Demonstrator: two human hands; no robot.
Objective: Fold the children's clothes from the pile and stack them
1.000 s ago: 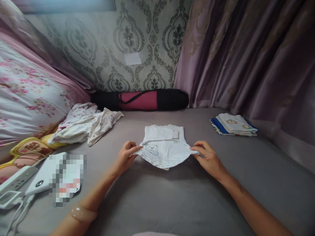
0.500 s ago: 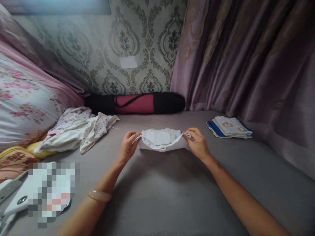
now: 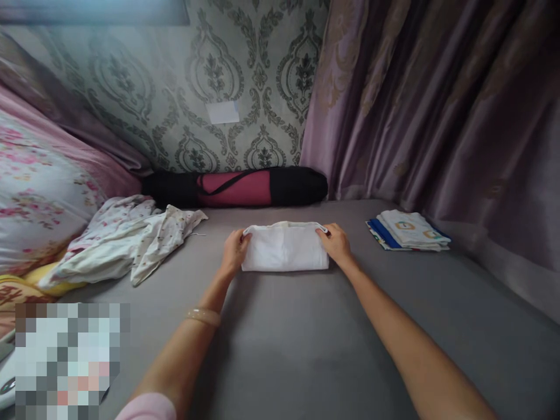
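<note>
A white cloth (image 3: 285, 249), folded into a flat rectangle, lies on the grey sheet in the middle of the head view. My left hand (image 3: 236, 251) pinches its upper left corner between thumb and fingers. At the upper right corner, my right hand (image 3: 336, 240) grips the cloth the same way. The cloth's top edge runs between both hands, and its front face is smooth with a faint crease near the middle.
A folded cloth stack (image 3: 409, 229) sits at the right. Crumpled patterned clothes (image 3: 149, 239) lie at the left beside a floral pillow (image 3: 39, 192). A black and red long bag (image 3: 236, 188) rests against the wall. A blurred-out object (image 3: 70, 356) is at lower left.
The cloth's top edge, which sagged open between my hands, is now fairly straight, and its white front face shows. Both hands have moved slightly closer together and up in the view.
</note>
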